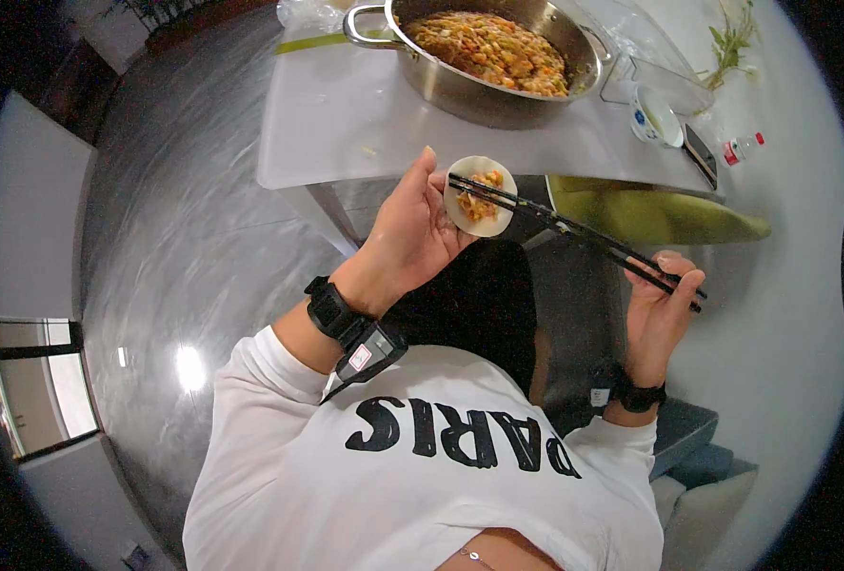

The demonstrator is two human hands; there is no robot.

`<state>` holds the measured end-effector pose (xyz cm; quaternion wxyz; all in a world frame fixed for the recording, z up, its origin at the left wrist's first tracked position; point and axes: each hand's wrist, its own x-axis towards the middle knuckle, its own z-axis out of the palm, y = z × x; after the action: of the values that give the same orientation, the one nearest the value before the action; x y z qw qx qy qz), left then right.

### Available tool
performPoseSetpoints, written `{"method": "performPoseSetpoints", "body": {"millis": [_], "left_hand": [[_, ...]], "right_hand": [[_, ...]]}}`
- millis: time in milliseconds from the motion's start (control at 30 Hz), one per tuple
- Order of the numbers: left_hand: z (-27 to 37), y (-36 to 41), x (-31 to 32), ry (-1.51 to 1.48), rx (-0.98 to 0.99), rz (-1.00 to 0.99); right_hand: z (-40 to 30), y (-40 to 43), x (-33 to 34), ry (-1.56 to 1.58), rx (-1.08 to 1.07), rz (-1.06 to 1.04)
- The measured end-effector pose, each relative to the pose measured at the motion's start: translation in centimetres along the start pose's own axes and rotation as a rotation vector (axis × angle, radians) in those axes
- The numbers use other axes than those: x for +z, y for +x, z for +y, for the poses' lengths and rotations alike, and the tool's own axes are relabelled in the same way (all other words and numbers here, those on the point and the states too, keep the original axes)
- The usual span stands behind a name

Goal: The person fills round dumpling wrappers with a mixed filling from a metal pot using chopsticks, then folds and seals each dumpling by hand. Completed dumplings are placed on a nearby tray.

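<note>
On the fingers of my left hand [414,225] rests a round dumpling wrapper [489,227], held in front of the table's near edge. A small heap of chopped filling [480,207] lies at the wrapper's middle. My right hand [657,307] grips a pair of black chopsticks [593,239] near their thick ends. Their tips lie across the wrapper, over the filling, and bits of food cling to the sticks. Beyond my hands, a two-handled steel pot [457,107] on the table holds much more of the chopped filling.
On the white table [329,135], right of the pot, are a blue-and-white bowl [647,125], a phone [700,157] and a clear plastic container [657,89]. A small bottle [743,148] and a leafy sprig [729,50] appear further right. A green chair [650,214] sits below the table edge.
</note>
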<state>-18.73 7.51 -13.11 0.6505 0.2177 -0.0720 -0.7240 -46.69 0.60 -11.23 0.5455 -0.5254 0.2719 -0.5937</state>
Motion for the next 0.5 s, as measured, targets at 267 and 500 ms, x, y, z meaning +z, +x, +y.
{"method": "performPoseSetpoints", "body": {"millis": [267, 500], "left_hand": [[1.9, 0.4, 1.1, -0.094, 0.052, 0.101], [1.8, 1.9, 0.9, -0.108, -0.010, 0.089]], "right_hand": [[0.3, 2.1, -1.4, -0.016, 0.053, 0.007], [1.9, 3.7, -1.7, 0.024, 0.028, -0.061]]}}
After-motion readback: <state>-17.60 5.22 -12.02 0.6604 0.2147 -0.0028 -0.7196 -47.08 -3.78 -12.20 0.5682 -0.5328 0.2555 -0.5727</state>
